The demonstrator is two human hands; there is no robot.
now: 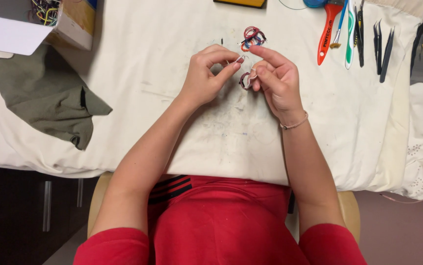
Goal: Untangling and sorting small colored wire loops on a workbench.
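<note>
Spread across the whole work surface: a stained white cloth (pixel 138 73), with a crumpled olive-green rag (pixel 44 93) at the left and an open white cardboard box (pixel 20 29) of tangled coloured wires in the far left corner. Along the far right edge: an orange-handled tool (pixel 327 34), a green-and-white toothbrush (pixel 350 29), a thin paintbrush (pixel 340 27) and several black tweezers (pixel 382 46), lying side by side. Near the middle, above the cloth: left hand (pixel 206 78), thumb and forefinger pinched shut on what looks like a fine wire end, too thin to make out clearly. Just beside it: right hand (pixel 275 81), forefinger stretched out, thumb and remaining fingers closed round a small dark-red wire coil (pixel 245 80). Just beyond the fingertips, flat on the cloth: a small bundle of red, blue and orange wire loops (pixel 252 38). Likely risks: coil springing open should the right-hand grip slacken; fine end slipping from the left pinch and vanishing against the smudged cloth; the loose bundle, lying so near, snagging on a finger.
</note>
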